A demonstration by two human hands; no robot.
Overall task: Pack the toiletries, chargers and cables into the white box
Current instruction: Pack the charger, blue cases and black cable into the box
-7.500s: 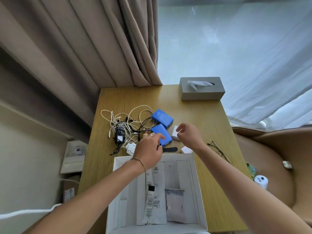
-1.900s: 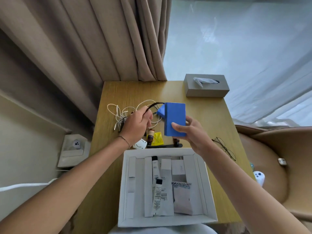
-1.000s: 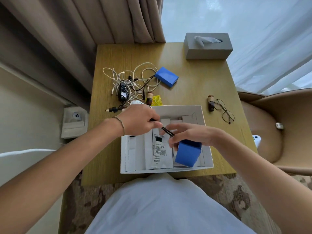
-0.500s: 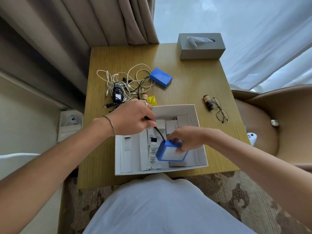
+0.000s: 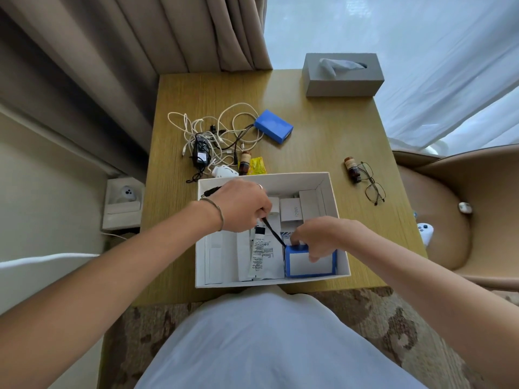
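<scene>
The white box (image 5: 335, 209) sits at the table's near edge with white tubes (image 5: 262, 255) and small cartons inside. A blue charger block (image 5: 310, 262) lies flat in the box's near right corner, and my right hand (image 5: 320, 235) rests its fingers on its top. My left hand (image 5: 241, 204) hovers over the box's left half, closed on the block's black cable (image 5: 273, 234), whose plug end sticks out past my wrist. Beyond the box lie a tangle of white and black cables (image 5: 216, 136), a second blue block (image 5: 273, 126), a white plug (image 5: 224, 172) and a brown bottle (image 5: 244, 162).
A grey tissue box (image 5: 342, 75) stands at the table's far right. Another brown bottle (image 5: 352, 169) and a pair of glasses (image 5: 372, 182) lie right of the white box. A yellow sachet (image 5: 257, 167) lies by the cables. A tan chair (image 5: 449, 209) stands to the right.
My right hand carried the blue block from above the table into the box and laid it flat in the near right corner. My left hand followed with its black cable.
</scene>
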